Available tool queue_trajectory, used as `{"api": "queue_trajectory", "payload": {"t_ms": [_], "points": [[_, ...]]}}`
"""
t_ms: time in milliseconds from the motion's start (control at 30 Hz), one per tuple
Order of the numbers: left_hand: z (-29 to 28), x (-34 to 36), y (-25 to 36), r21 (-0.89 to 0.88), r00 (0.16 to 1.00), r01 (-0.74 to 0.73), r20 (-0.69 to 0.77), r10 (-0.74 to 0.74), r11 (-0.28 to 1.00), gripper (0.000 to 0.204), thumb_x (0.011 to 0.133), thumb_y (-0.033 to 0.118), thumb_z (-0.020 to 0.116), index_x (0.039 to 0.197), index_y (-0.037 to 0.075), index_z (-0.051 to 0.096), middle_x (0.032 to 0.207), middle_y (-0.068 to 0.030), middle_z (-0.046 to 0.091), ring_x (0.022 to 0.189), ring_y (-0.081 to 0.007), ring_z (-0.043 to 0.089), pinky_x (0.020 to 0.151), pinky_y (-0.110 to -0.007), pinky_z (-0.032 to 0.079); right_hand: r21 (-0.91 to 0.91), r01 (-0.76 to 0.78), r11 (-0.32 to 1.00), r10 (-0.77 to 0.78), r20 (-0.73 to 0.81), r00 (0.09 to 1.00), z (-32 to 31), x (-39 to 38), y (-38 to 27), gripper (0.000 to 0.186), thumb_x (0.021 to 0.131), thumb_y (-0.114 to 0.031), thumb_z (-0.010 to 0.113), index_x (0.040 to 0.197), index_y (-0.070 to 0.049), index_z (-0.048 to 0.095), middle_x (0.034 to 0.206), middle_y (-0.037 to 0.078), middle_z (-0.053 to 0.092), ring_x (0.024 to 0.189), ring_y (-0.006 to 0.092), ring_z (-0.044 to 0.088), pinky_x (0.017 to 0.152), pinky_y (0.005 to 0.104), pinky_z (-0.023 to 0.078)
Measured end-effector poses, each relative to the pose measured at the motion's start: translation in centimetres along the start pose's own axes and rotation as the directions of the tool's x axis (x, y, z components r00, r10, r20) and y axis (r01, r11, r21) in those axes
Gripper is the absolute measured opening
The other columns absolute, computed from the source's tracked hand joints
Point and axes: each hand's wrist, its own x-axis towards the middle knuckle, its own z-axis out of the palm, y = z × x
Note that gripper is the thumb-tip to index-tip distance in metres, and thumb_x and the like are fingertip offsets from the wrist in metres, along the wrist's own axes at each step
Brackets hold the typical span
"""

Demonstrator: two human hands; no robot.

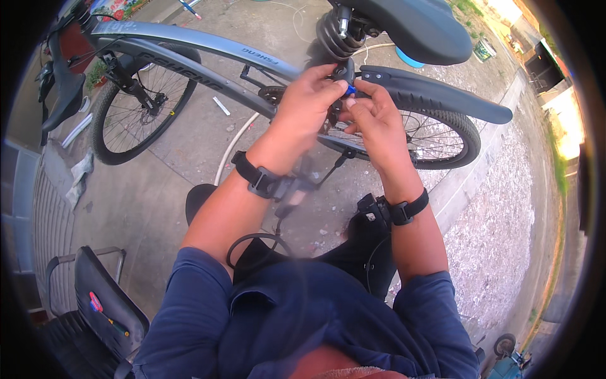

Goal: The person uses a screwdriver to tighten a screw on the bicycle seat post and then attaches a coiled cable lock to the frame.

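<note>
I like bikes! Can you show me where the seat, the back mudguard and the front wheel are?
seat (416,25): head view, on its black top.
back mudguard (442,95): head view, middle of the black guard.
front wheel (136,117): head view, on the spokes.

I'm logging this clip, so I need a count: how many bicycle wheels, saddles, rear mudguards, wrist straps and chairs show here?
Bicycle wheels: 2, front wheel, rear wheel
Saddles: 1, black saddle
Rear mudguards: 1, black mudguard
Wrist straps: 2, left strap, right strap
Chairs: 1, black chair
Total: 7
</note>
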Motion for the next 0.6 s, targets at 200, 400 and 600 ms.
{"api": "queue_trajectory", "payload": {"t_ms": [200,400,600], "points": [[0.8,-0.1,0.5,0.155,0.997,-0.074,0.011,0.073,0.985,0.055,0.091,0.016,0.066,0.134,-0.010,0.046,0.110,-0.0170,0.066,0.099,-0.0203,0.063,0.082,-0.031,0.051,0.103,-0.167,0.981,0.170,-0.024,0.985,-1.0,2.3,-0.6,0.038,0.098,-0.038,0.055,0.116,-0.004,0.060,0.093,0.004,0.065,0.083,0.0140,0.063,0.067,0.0264,0.046],[-1.3,0.6,0.6,0.457,0.986,-0.163,0.105,0.129,0.874,0.046,0.093,0.024,0.068,0.126,-0.005,0.055,0.109,-0.0083,0.066,0.096,-0.0133,0.063,0.082,-0.027,0.049,0.289,-0.252,0.924,0.253,0.035,0.967,0.0,3.4,0.7,0.038,0.095,-0.039,0.060,0.112,-0.005,0.062,0.098,0.004,0.064,0.083,0.0144,0.061,0.065,0.0291,0.046],[0.2,1.5,6.7,0.537,0.964,-0.175,-0.076,0.254,0.825,0.048,0.092,0.036,0.070,0.116,-0.004,0.060,0.099,-0.0082,0.068,0.088,-0.0127,0.064,0.072,-0.025,0.049,0.509,-0.296,0.808,0.251,0.157,0.955,-0.2,3.7,2.1,0.028,0.098,-0.031,0.057,0.112,-0.006,0.061,0.097,0.009,0.069,0.080,0.0174,0.065,0.066,0.0278,0.048]]}}
